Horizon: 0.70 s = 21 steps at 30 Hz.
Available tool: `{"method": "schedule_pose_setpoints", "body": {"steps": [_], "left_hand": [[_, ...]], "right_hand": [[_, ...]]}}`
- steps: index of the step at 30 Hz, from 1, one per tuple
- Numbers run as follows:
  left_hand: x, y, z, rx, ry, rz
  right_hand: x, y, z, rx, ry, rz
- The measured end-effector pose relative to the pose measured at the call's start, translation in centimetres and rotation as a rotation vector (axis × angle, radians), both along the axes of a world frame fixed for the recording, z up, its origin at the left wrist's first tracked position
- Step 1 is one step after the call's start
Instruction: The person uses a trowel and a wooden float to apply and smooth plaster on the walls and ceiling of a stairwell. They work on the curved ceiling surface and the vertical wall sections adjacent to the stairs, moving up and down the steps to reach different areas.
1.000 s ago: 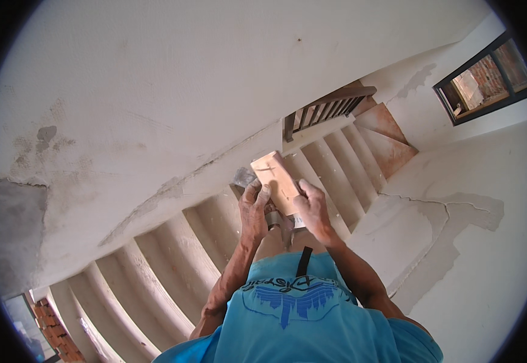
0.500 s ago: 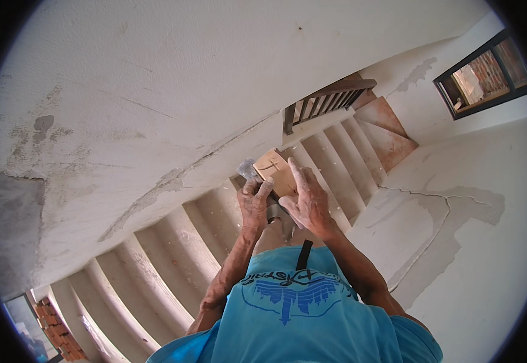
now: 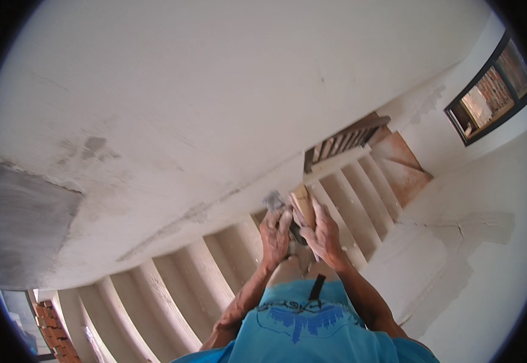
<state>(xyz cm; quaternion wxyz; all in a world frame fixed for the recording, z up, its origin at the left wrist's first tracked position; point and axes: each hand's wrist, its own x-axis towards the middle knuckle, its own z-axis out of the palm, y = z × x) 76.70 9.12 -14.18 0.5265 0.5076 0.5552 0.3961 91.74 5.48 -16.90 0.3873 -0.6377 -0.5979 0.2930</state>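
My left hand (image 3: pixel 275 233) is closed on a small grey tool (image 3: pixel 272 198), whose flat head shows above the fingers, slightly blurred. My right hand (image 3: pixel 325 233) grips a tan rectangular piece (image 3: pixel 301 199), tilted beside the grey tool; whether it is board or folded sheet I cannot tell. The two hands are close together above my legs and blue shirt (image 3: pixel 303 330), and a dark part between them is partly hidden by the fingers.
Pale stairs (image 3: pixel 184 284) run beneath me to a rust-stained landing (image 3: pixel 405 169) at the upper right, by a wooden railing (image 3: pixel 342 142). Cracked, patched plaster walls (image 3: pixel 142 145) flank them. There is a dark-framed window (image 3: pixel 487 97) and some stacked red bricks (image 3: pixel 57 333) at lower left.
The view has shifted, so hands and stairs sit lower and further right. My right hand has turned the tan piece from face-up to more edge-on.
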Motion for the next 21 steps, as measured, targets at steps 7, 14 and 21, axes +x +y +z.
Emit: {"method": "schedule_pose_setpoints", "body": {"steps": [7, 14, 21], "left_hand": [[-6.4, 2.0, 1.1, 0.464, 0.430, -0.284], [-12.1, 1.2, 7.5, 0.158, 0.656, -0.634], [-20.4, -2.4, 0.4, -0.102, 0.808, -0.463]], "right_hand": [[3.3, 4.3, 3.5, 0.119, 0.476, -0.240], [7.0, 11.6, 12.4, 0.689, 0.259, -0.328], [1.4, 17.1, 22.3, 1.199, -0.156, -0.326]]}}
